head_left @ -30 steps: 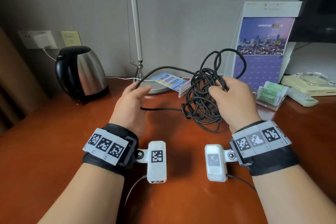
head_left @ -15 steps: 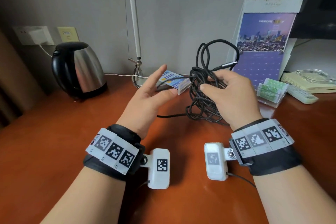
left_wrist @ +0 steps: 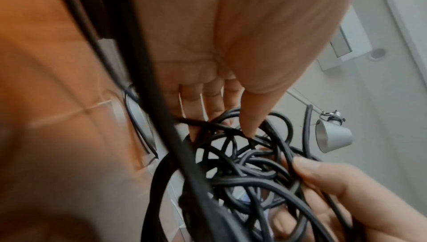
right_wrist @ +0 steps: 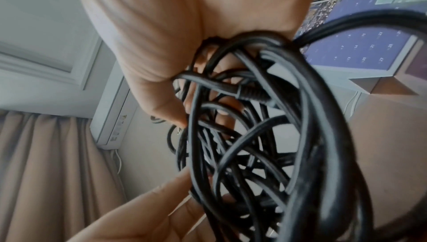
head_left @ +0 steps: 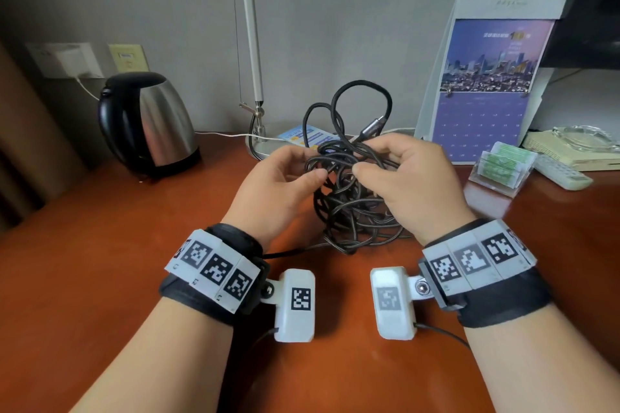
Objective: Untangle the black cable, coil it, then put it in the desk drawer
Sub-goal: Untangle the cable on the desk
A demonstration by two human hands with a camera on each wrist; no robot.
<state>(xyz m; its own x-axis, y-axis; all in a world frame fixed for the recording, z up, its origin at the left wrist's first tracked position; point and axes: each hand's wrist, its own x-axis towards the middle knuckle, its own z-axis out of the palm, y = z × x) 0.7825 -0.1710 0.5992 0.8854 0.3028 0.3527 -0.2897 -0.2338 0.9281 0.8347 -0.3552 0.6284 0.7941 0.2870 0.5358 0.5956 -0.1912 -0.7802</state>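
Note:
The black cable (head_left: 349, 211) is a tangled bundle held just above the red-brown desk (head_left: 100, 278), its lower loops touching the wood. A metal plug end (head_left: 372, 126) sticks up behind the hands, with loops rising above it. My left hand (head_left: 310, 164) pinches strands at the bundle's upper left, thumb against curled fingers. My right hand (head_left: 365, 159) grips the upper right with several strands through its curled fingers. The left wrist view shows the thumb tip (left_wrist: 249, 129) pressed on a strand. The right wrist view shows the cable (right_wrist: 265, 136) bunched in the palm. No drawer is in view.
A steel kettle (head_left: 151, 124) stands at the back left, a lamp pole and base (head_left: 258, 141) behind the hands with a blue card (head_left: 302, 137). A calendar stand (head_left: 486, 87), clear card holder (head_left: 500, 168) and remote (head_left: 560, 171) crowd the back right.
My left hand, open beside the bundle before, has closed in and pinched its strands. The bundle has turned in my right hand, and the plug end now points up.

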